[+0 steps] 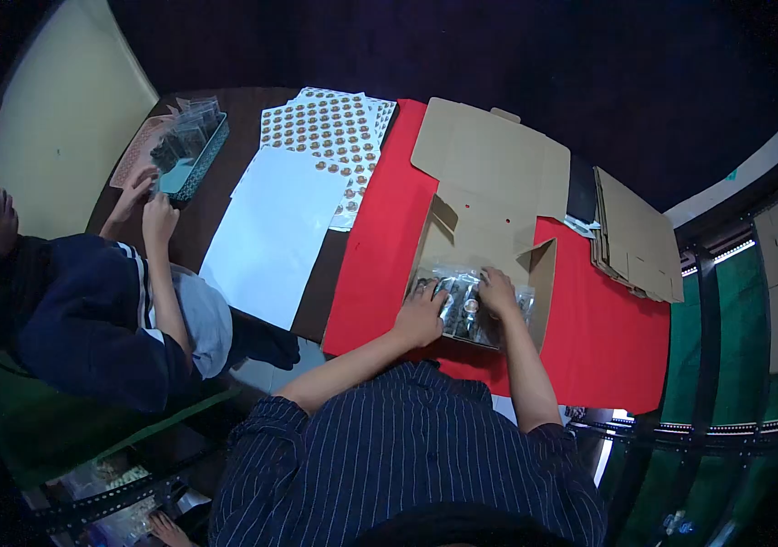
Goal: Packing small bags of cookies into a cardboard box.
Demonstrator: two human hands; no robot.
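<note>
An open cardboard box [483, 198] stands before me with its lid folded back. Inside lie several clear plastic zip bags [465, 318] with dark contents, set side by side near the box's front wall; one bears a round sticker [471, 306]. At the left end of the row, my left hand [421, 316] rests over the bags with its fingers apart. My right hand [499, 292] reaches into the box further right, with bent fingers touching the bags. Whether its fingertips pinch any plastic is hidden.
A red cloth [368, 273] lies under the box. Flat cardboard boxes [635, 236] are stacked at the right. Sheets of round stickers [320, 126] and white paper [279, 225] lie left. Farther left, a person [108, 321] handles bags by a teal basket [207, 161].
</note>
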